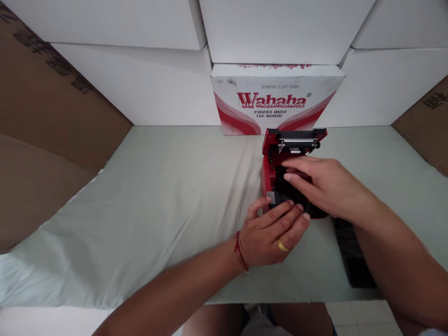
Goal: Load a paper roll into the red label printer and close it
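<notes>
A small red-and-black printer (266, 179) sits on the cloth-covered table, its lid (294, 135) raised. A black roller (299, 144) with a metal bar runs along the underside of the lid. My left hand (271, 231) holds the front edge of the printer, its fingers laid over the black rim near a grey patch at the left corner. Inside the dark compartment are the fingers of my right hand (317, 182), thumb and forefinger apart with nothing visible between them. That hand hides much of the compartment's right side.
A black, slightly shiny object (353, 256) lies partly under my right forearm, near the table's front edge. Behind the printer stands a Wahaha water carton (276, 100) against white boxes (168, 84). Brown cardboard (59, 107) flanks the pale green cloth (168, 186).
</notes>
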{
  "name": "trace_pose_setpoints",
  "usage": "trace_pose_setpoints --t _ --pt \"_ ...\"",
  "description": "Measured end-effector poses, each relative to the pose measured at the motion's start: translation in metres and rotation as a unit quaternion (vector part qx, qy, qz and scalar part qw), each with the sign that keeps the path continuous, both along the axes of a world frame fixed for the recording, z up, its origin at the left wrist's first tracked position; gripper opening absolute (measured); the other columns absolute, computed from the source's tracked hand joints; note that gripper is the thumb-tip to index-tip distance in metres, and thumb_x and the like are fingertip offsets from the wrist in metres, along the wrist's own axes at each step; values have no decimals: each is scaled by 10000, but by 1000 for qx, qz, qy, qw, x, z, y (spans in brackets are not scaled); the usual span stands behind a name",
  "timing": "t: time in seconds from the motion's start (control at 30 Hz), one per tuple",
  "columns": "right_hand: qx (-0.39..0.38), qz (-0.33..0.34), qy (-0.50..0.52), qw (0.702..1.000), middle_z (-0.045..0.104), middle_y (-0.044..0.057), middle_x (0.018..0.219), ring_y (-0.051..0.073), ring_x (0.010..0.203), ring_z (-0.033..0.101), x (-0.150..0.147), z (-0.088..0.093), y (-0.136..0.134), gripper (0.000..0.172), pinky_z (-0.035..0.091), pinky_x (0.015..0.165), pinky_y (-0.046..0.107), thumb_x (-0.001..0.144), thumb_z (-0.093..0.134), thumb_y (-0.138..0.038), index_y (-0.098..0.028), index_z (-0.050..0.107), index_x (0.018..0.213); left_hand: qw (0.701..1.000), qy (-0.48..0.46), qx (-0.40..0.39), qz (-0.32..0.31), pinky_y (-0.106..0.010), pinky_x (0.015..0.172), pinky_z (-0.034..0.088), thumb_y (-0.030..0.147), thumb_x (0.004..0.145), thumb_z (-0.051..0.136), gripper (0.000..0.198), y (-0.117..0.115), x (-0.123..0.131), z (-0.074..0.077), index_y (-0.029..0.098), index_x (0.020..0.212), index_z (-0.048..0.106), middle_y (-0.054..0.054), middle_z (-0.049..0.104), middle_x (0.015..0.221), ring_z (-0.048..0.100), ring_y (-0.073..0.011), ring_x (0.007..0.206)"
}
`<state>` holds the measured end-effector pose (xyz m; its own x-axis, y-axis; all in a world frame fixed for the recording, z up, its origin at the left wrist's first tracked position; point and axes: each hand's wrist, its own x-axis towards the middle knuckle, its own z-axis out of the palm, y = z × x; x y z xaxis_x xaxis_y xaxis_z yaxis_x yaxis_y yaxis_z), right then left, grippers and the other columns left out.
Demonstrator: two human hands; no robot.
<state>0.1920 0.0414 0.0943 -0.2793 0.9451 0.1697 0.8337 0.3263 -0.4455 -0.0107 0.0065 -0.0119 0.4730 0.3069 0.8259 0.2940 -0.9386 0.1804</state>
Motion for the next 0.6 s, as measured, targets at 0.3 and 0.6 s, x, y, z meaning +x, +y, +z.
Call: trace_pose_setpoints --t 0.3,0.6 --pt "10 58 -28 998 865 89 1204 273 1139 808 11 -6 -6 394 622 1042 417 1129 524 -435 -234 832 1271 1000 -8 -13 -26 -393 1386 223 172 970 665 564 -1 0 -3 210 1527 583 -66 857 1344 791 -205 1310" --pt "57 -41 141 987 872 38 1106 251 1048 821 16 2 -14 360 654 1009 418 1127 577 -499 -278 858 1085 1000 9 10 -21 -416 1413 216 202 1021 591 500 -1 0 -5 265 1516 594 -54 835 1400 759 -198 1368"
